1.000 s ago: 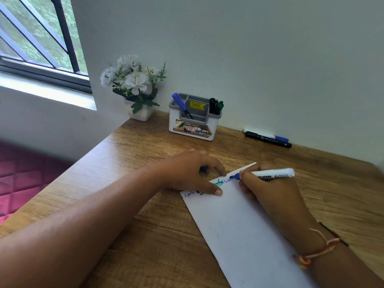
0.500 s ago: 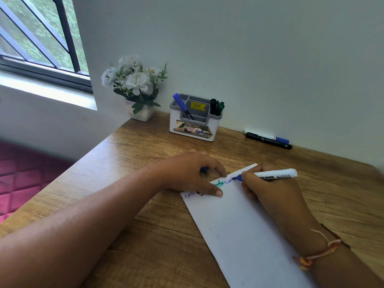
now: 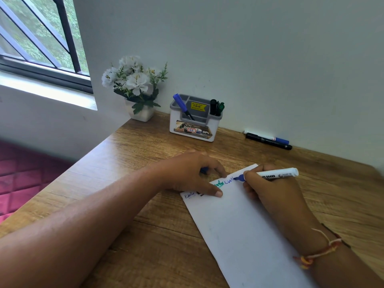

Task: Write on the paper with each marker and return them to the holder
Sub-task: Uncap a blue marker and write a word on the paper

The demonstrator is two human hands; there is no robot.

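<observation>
At centre frame, the right hand [image 3: 270,190] pinches a light, rigid white blue-tipped marker [image 3: 274,175] low on its barrel while the left hand [image 3: 187,173], fingers curled, pins the thin white paper [image 3: 245,231].

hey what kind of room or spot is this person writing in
Most likely a home study or desk corner. A wooden desk sits against a plain wall beside a barred window, with a marker holder and a small pot of white flowers at the back.
</observation>
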